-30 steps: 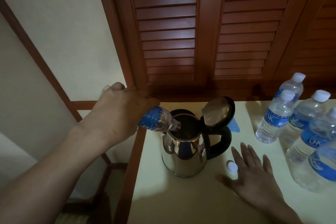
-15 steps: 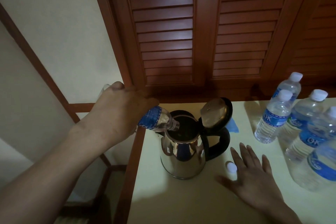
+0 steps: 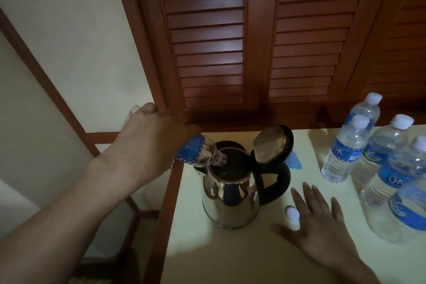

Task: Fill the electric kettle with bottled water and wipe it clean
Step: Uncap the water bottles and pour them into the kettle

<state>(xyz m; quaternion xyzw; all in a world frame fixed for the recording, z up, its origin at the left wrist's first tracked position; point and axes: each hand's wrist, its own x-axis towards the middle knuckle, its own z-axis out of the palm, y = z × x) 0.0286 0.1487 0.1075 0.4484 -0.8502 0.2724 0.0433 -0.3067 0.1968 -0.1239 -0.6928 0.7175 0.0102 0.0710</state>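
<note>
Pale table (image 3: pixel 219 260) before louvred doors (image 3: pixel 207 41): left hand (image 3: pixel 152 140) grips a blue-labelled clear plastic bottle (image 3: pixel 200 153) tipped into the shiny steel kettle (image 3: pixel 230 200), lid up; right hand (image 3: pixel 322 230) rests flat, fingers spread.

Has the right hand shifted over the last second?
No: right hand stays flat on the table, still just right of the white cap, near the kettle.

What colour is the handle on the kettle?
Black. The handle of the steel kettle shows best in the head view.
</note>
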